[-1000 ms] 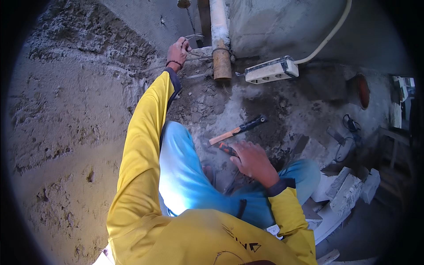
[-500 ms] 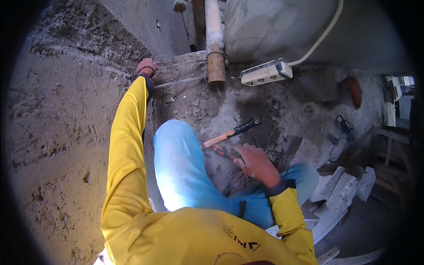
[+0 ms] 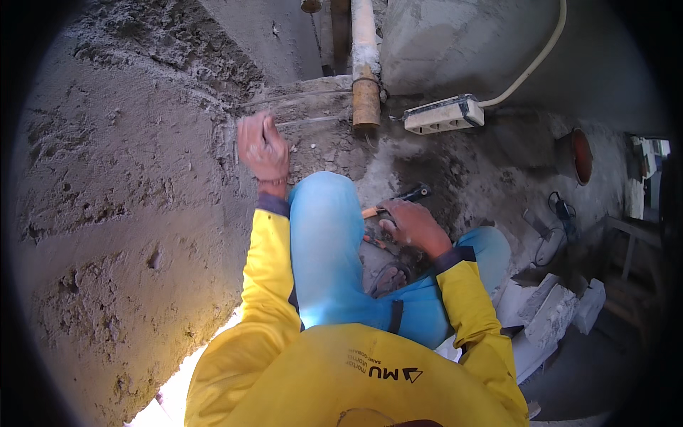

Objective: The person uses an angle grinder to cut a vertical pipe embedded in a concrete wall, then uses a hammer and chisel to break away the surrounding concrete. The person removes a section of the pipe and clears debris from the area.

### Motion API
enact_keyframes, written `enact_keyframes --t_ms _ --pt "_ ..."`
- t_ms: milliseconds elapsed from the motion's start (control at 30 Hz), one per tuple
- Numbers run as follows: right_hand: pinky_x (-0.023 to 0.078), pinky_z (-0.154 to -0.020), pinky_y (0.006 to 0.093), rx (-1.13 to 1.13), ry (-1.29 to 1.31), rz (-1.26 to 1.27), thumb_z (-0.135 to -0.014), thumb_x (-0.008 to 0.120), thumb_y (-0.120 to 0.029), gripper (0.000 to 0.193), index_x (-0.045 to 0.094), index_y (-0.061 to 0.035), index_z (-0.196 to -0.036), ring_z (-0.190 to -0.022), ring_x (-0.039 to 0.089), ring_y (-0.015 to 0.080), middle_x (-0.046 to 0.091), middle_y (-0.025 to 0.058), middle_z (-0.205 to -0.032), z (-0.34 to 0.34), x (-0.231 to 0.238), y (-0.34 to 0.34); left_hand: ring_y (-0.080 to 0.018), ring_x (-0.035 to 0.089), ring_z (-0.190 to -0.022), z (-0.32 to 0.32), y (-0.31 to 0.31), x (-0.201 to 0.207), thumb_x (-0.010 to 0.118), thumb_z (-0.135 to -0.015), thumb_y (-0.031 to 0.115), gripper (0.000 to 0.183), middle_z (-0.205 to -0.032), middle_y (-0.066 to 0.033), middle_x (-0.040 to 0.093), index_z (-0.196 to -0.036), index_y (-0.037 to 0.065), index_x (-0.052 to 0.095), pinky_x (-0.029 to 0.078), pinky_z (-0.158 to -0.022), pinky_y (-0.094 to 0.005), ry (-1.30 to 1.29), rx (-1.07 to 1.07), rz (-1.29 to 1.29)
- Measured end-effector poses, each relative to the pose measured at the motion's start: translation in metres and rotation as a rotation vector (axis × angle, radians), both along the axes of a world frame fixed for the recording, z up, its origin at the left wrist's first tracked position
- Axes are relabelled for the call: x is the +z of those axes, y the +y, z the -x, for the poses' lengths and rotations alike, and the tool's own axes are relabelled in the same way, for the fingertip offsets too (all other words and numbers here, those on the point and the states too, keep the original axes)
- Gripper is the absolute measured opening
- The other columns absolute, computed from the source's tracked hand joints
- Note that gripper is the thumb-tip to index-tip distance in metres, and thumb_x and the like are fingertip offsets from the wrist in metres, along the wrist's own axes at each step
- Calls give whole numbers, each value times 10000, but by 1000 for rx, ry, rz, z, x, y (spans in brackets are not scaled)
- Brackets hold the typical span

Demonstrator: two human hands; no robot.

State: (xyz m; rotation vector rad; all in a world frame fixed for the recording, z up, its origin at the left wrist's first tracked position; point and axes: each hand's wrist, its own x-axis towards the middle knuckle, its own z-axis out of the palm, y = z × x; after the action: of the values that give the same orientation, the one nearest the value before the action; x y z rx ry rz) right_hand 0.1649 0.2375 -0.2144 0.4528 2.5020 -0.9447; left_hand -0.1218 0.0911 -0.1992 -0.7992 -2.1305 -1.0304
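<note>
My left hand (image 3: 263,148) is raised beside the rough plastered wall (image 3: 142,171), its fingers curled and closed. Whether anything is inside them is hidden. My right hand (image 3: 418,226) hangs above the floor between my knees, thumb and forefinger apart, and I see nothing held. Below its fingertips lies a hammer-like tool (image 3: 409,196) with a black end and a wooden-coloured handle, partly covered by the hand. Just under the thumb is an orange and black hand tool (image 3: 376,242), also partly hidden; its kind is unclear.
A rusty pipe (image 3: 366,99) comes down ahead. Right of it, a white socket strip (image 3: 445,116) hangs on a pale cable. An orange-rimmed round opening (image 3: 582,156), a corded tool (image 3: 562,208) and broken white blocks (image 3: 551,313) are on the right.
My left hand has come back from the far wall corner toward my knee, its arm now bent. My right hand has shifted slightly forward, covering part of the hammer-like tool. The view has moved a little.
</note>
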Motion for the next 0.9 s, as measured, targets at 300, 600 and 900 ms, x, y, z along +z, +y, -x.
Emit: enact_keyframes --t_ms 300,600,900 --pt "542 -737 397 -580 255 135 -976 612 -342 406 634 -23 -1227 -846 705 273 708 166 -966 48 -143 44 -451 659 -819 -113 -133 -109 520 -1024 203 208 -895 -221 679 -988 34 635 532 -692 -501 -719 -21 424" --pt "527 -650 394 -926 179 624 -943 606 -332 278 729 -88 -995 -746 686 219 728 82 -888 135 -208 41 -399 647 -992 -131 -242 -200 550 -978 251 235 -1057 -202 658 -1109 84 650 557 -770 -474 -1036 141 1197" --pt "551 -869 465 -300 -222 -149 -898 632 -294 254 764 -115 -1019 -1039 698 364 738 167 -1080 62 -169 23 -359 537 -1198 -22 -60 -126 628 -899 186 355 -1227 -185 567 -1242 94 608 434 -1067 -453 -403 -300 699"
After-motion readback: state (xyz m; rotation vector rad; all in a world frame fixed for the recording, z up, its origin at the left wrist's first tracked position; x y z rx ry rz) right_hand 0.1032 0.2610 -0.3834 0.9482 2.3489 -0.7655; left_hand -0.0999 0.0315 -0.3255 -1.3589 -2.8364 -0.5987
